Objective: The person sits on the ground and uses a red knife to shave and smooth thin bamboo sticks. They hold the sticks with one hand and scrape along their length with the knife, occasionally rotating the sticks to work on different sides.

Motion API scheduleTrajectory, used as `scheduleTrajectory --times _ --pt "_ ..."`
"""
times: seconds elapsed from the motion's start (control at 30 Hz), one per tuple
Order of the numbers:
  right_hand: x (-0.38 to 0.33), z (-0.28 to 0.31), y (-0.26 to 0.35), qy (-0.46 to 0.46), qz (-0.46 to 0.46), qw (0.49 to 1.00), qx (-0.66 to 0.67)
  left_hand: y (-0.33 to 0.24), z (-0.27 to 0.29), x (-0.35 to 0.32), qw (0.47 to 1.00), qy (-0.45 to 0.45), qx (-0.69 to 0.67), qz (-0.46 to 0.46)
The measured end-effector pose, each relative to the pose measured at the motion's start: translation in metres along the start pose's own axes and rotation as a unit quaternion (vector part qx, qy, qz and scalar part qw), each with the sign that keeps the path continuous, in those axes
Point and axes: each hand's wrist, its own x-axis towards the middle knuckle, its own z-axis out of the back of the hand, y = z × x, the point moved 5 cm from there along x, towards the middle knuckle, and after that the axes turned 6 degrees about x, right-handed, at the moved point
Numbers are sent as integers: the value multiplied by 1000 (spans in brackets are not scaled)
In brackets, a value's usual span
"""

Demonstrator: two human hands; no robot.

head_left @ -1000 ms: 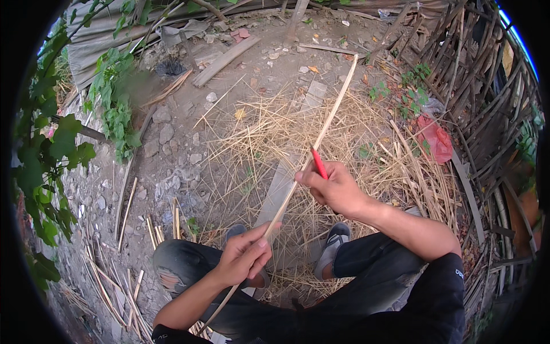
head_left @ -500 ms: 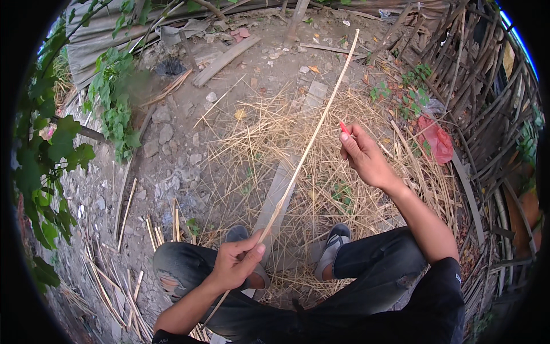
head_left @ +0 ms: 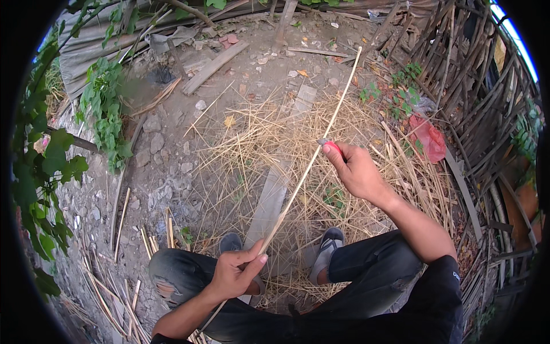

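A long, thin, pale stick (head_left: 301, 182) slants from near my lap up to the far right of centre. My left hand (head_left: 236, 272) is closed around its lower part, thumb on top, and the tail of the stick passes back under my wrist. In my closed right hand (head_left: 361, 172) is a small red-handled tool (head_left: 332, 148) with a grey tip. That tip touches the stick about halfway along, or sits right against it; its exact kind is mostly hidden by my fingers.
Dry straw-like shavings (head_left: 246, 135) cover the ground before my feet, over a flat plank (head_left: 266, 209). More sticks (head_left: 123, 301) lie at the left. A branch fence (head_left: 464, 97) stands right, near a red plastic bag (head_left: 428, 139). Leafy vines (head_left: 103, 109) hang left.
My right hand has moved left and slightly nearer, bringing the tool's tip to the stick. The left hand keeps its hold; the stick's far end appears slightly lower.
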Motion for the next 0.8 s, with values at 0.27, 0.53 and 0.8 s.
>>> scheduleTrajectory --times 0.27,0.53,0.8 --pt "-8 -4 -1 40 -49 998 -4 -2 -2 0 1000 -10 5 -15" --pt "-10 -13 16 51 32 996 59 -15 5 1 999 -28 29 -34" --pt "-49 -52 40 155 37 982 103 -13 6 0 998 -31 18 -43"
